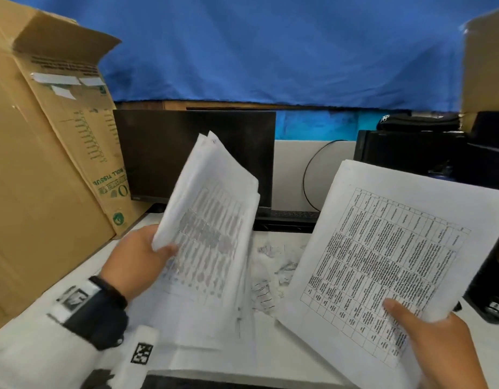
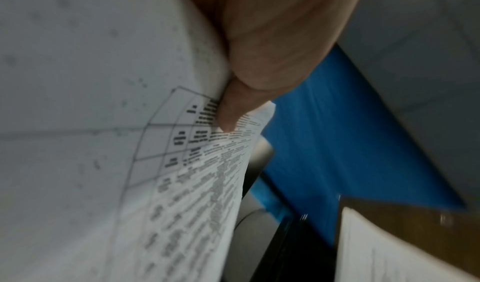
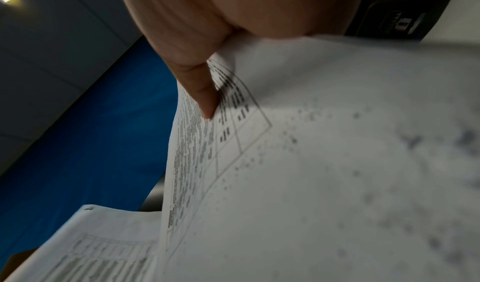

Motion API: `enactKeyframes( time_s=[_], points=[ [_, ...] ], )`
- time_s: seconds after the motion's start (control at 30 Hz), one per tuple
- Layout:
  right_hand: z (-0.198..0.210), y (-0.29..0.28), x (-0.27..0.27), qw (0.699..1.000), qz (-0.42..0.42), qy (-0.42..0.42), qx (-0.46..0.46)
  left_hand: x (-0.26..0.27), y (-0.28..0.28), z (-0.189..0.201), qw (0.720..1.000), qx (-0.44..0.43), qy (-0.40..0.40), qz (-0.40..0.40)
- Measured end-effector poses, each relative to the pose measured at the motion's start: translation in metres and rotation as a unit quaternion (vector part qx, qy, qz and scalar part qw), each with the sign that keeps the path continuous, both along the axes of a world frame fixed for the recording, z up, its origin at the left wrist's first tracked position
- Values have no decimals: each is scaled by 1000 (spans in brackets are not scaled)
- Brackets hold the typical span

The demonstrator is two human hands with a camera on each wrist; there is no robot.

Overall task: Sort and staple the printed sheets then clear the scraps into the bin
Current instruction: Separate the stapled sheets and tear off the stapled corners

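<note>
My left hand [image 1: 143, 255] pinches a stapled bundle of printed sheets [image 1: 211, 220] by its lower left edge and holds it up, blurred, over the desk. The left wrist view shows the thumb [image 2: 231, 111] pressed on this bundle's [image 2: 182, 163] printed table. My right hand [image 1: 436, 341] pinches a second set of printed sheets [image 1: 388, 256] at its bottom edge, thumb on top, tilted to the right. In the right wrist view that thumb [image 3: 202, 93] lies on the table print of the second set [image 3: 311, 163]. Crumpled paper scraps [image 1: 270, 276] lie on the desk between the two sets.
More flat sheets [image 1: 203, 332] cover the white desk [image 1: 74, 276] below my left hand. A tall cardboard box [image 1: 46, 164] stands at the left. A dark monitor [image 1: 164, 153] and keyboard [image 1: 287, 217] sit behind the papers. Black equipment [image 1: 439, 155] fills the right side.
</note>
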State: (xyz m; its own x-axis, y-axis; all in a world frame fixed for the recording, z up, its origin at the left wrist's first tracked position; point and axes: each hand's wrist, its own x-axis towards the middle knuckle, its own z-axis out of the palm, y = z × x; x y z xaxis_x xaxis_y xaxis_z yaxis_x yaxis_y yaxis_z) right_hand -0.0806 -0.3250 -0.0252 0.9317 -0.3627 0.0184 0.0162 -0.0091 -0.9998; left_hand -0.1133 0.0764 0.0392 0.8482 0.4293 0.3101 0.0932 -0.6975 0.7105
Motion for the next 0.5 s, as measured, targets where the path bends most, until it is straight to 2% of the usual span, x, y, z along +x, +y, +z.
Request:
enactKeyframes(
  time_s=[0.07, 0.17, 0.3, 0.4, 0.5],
  points=[
    [4, 0, -1, 1000, 7, -16, 23, -15, 8, 12, 996, -77, -51, -15],
    [6, 3, 1, 999, 12, -28, 37, -29, 23, 22, 982, -140, -127, -22],
    [8, 12, 3, 998, 57, -33, 23, -35, 26, 20, 944, -248, -211, -45],
    [12, 27, 6, 993, 113, -24, 8, -30, 16, 4, 913, -346, -197, -91],
    [13, 48, 10, 981, 193, -1, 5, -22, -1, -22, 901, -393, -128, -134]
  ],
)
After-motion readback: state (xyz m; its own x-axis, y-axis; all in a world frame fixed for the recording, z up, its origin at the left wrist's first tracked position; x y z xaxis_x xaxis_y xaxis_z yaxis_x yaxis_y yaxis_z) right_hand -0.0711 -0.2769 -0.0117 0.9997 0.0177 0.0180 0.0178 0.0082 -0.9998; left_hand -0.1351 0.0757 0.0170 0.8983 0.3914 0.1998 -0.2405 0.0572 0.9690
